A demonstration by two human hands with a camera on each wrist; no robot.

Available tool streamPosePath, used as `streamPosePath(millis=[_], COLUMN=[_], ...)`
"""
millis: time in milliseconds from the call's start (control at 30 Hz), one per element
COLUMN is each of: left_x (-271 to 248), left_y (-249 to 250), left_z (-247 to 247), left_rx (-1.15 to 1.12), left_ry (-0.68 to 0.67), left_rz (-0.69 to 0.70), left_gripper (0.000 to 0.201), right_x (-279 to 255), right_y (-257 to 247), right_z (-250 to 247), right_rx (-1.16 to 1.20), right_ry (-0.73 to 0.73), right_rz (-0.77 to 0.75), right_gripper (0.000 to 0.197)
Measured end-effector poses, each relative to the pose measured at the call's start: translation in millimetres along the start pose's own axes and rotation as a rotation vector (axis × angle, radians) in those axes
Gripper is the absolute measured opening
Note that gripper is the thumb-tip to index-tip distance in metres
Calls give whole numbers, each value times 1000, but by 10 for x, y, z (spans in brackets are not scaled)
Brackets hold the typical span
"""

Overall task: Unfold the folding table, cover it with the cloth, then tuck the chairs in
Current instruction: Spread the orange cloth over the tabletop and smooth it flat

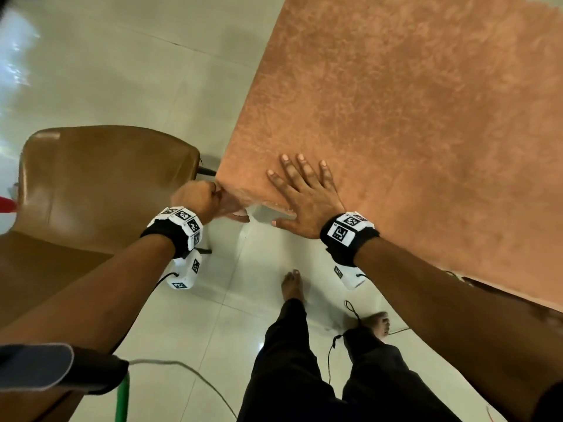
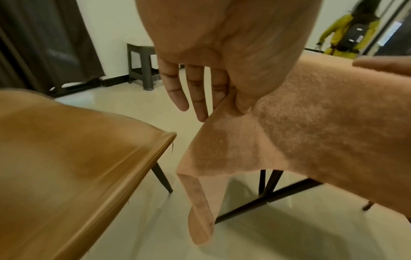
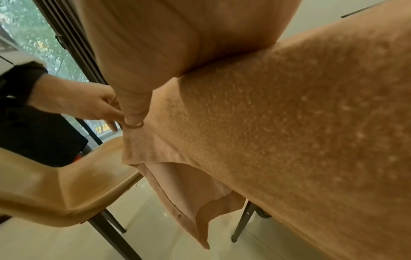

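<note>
A fuzzy orange cloth (image 1: 411, 132) lies spread over the folding table, whose dark legs (image 2: 268, 184) show beneath the overhang. My left hand (image 1: 217, 191) pinches the cloth's near corner (image 2: 222, 140) between thumb and forefinger, its other fingers (image 2: 177, 88) hanging straight. My right hand (image 1: 304, 190) lies flat, fingers spread, pressing the cloth onto the tabletop beside that corner. In the right wrist view my palm (image 3: 177, 44) rests on the cloth (image 3: 289, 123) and the hem hangs off the edge. A tan chair (image 1: 106, 178) stands left of the corner, apart from the table.
Pale tiled floor (image 1: 182, 71) lies around the table and chair. My bare feet (image 1: 292, 284) stand near the corner, with a thin cable trailing on the floor. A dark stool (image 2: 142, 65) stands by the far wall and a person in yellow (image 2: 351, 31) beyond the table.
</note>
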State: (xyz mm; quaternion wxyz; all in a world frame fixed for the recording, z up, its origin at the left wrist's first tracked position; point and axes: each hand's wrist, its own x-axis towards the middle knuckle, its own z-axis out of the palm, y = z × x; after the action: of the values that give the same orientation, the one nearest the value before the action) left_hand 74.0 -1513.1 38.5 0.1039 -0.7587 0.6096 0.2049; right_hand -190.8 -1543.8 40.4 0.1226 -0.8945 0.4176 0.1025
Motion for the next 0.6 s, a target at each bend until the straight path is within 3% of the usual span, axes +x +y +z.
streamPosePath(millis=[167,300,400,467,600], left_x=[-113,-134,-54,-6,29], left_y=[-112,-91,-85,-92,48], left_z=[149,156,43,-75,-333], left_rx=[155,236,101,-59,-236], left_ry=[-52,-178,-205,-125,189], left_rz=[-76,-120,-122,-90,0], left_gripper=[33,26,26,41,63], right_x=[-120,-225,-281,-356,-499], right_y=[-181,-376,-393,-331,12], right_z=[26,84,53,11,-47], right_rx=[13,37,114,178,208], right_ry=[-24,-26,-25,37,120], right_rz=[0,2,-2,11,200], right_gripper=[102,102,99,92,76])
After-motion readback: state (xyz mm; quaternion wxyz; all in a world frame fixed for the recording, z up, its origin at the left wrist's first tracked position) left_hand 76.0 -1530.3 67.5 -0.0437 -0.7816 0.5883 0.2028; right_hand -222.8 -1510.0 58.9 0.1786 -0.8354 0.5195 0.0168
